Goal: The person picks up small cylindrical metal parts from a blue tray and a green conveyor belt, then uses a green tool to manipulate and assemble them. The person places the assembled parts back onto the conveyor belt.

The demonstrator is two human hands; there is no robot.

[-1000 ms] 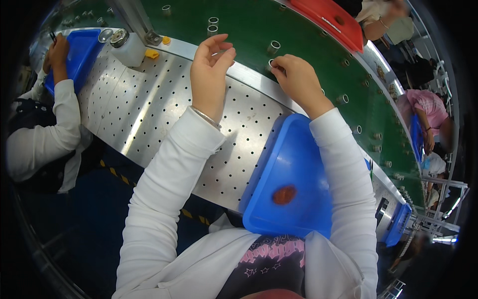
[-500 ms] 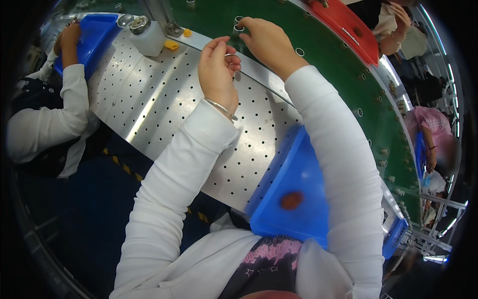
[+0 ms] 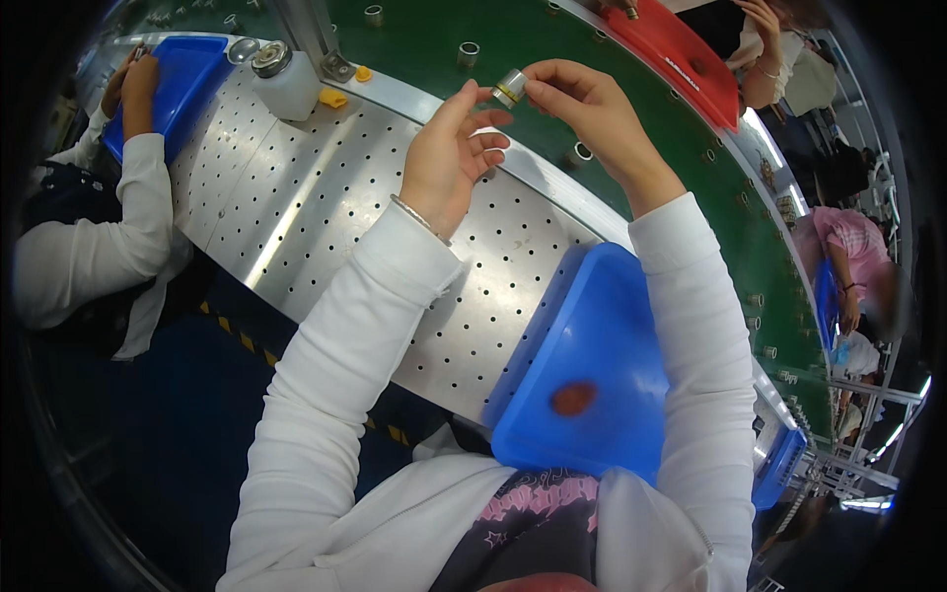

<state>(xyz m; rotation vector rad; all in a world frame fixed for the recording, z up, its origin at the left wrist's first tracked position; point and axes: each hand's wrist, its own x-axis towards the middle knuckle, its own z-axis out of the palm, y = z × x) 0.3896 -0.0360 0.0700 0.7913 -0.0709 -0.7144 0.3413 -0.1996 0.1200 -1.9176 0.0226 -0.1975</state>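
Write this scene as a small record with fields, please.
Right grip: pinching a silver cylinder, tilted
Left grip: fingers at cylinder's lower end; contact unclear
Green surface: bears more metal cylinders
Worktop: perforated metal
Blue tray: near right forearm; reddish-brown patch inside
White bottle: upright, far left

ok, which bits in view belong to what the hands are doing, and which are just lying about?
Apparently part of it:
metal sleeve, pinched by the right hand; left hand close, contact unclear
similar loose sleeves on the green surface

Seemingly just lying about:
white bottle
yellow scrap
blue tray: possibly in use, but untouched by either hand
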